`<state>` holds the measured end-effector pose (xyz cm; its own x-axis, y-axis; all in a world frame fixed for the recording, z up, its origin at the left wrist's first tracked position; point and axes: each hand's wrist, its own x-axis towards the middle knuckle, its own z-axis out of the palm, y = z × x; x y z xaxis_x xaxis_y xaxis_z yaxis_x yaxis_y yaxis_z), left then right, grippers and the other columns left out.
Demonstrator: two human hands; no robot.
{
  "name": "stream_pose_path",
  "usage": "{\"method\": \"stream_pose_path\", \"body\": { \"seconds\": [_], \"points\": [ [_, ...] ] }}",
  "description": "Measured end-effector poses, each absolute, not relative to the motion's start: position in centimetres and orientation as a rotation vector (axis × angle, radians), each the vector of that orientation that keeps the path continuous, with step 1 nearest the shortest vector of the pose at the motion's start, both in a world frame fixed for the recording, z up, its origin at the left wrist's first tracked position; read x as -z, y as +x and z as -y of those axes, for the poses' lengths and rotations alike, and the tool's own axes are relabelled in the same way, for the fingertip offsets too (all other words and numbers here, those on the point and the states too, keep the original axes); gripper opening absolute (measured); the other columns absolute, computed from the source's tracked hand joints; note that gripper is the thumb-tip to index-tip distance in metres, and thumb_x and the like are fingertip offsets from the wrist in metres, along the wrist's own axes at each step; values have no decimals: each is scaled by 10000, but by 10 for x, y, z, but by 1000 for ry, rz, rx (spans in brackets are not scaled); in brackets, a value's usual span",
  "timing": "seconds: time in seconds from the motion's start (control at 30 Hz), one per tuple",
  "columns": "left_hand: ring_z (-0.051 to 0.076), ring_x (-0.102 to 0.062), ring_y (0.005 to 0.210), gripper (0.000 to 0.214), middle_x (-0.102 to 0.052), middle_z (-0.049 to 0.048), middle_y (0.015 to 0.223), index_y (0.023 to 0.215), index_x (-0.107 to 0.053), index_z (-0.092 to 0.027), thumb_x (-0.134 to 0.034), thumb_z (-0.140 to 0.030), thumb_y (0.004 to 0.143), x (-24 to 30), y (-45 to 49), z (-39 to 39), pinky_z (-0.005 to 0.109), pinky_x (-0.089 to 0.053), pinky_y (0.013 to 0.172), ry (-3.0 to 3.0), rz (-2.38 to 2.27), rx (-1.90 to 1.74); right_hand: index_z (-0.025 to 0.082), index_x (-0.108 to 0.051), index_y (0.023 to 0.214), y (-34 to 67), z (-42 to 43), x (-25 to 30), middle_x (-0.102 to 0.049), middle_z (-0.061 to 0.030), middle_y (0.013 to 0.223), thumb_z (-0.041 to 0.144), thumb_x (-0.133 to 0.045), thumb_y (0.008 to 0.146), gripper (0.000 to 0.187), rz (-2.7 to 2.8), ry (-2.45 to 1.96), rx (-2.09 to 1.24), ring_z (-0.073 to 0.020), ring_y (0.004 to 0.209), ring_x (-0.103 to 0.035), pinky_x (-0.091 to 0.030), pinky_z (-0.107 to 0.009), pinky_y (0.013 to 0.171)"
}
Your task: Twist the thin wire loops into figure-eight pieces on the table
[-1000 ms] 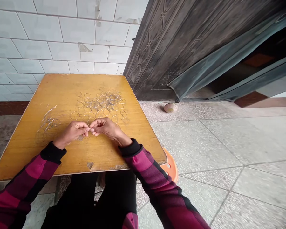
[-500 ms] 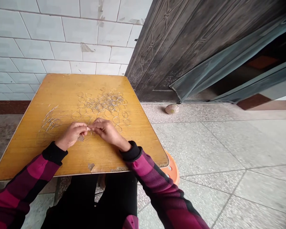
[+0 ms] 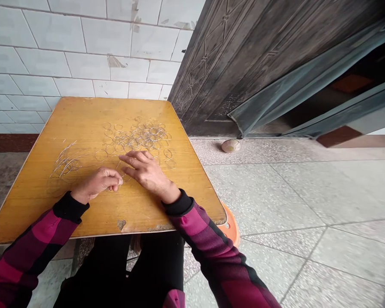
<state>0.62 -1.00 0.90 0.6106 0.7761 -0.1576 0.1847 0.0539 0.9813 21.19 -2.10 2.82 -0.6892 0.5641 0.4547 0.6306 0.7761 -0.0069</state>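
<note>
Wire rings [image 3: 141,136] heaped toward far-right corner of table [image 3: 83,113], within reach | right hand [image 3: 147,172] spread over nearest | left hand [image 3: 98,183] fingertips pinched together, contents unclear

Thin silver wire rings [image 3: 141,136] are lying flat in a loose, overlapping cluster on the surface [image 3: 83,111], towards its far side. The nearest are lying under the spread right hand [image 3: 147,171]. Unformed curved wire lengths [image 3: 66,160] are lying heaped at left.

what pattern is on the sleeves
Wide magenta and black checks on both sleeves; the head view, the only one, shows them clearly.
</note>
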Motion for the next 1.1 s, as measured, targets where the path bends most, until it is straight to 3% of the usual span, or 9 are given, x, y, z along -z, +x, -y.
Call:
{"method": "stream_pose_path", "body": {
  "seconds": [0.17,0.4,0.7,0.87,1.1],
  "points": [
    [105,-479,508,158,-580,-5,527,568,-626,-171,-600,-241,708,-8,8,11,247,-381,533,1454,-950,-636,178,-671,1040,222,13,-25,-618,-111,1184,213,-374,995,303,2405,-1148,216,-234,1046,-496,-420,-373,840],
    [116,-516,546,169,-600,1,561,577,-625,-168,-613,-272,710,-8,11,8,259,-409,573,1393,-1037,-904,145,-662,818,219,11,-20,-632,-108,846,179,-455,955,250,2356,-1382,347,-211,823,-485,-369,-321,665],
    [129,-574,571,159,-660,22,624,672,-656,-161,-650,-313,718,-1,13,7,270,-456,595,1305,-1063,-963,143,-653,759,215,12,-20,-637,-99,731,181,-477,938,255,2286,-1573,334,-186,704,-507,-276,-299,559],
    [135,-599,598,185,-689,37,669,721,-665,-156,-660,-338,750,4,16,9,277,-468,614,1291,-1026,-935,142,-660,781,210,10,-17,-646,-61,674,244,-502,929,239,2082,-1580,-114,-134,594,-527,-324,-266,570],
    [135,-616,623,190,-699,38,699,758,-672,-152,-677,-342,755,6,18,11,280,-470,632,1222,-969,-956,168,-608,707,205,5,-10,-639,-10,630,423,-634,810,276,1425,-1199,-1184,-111,537,-598,-485,-246,556]
  ]
}}
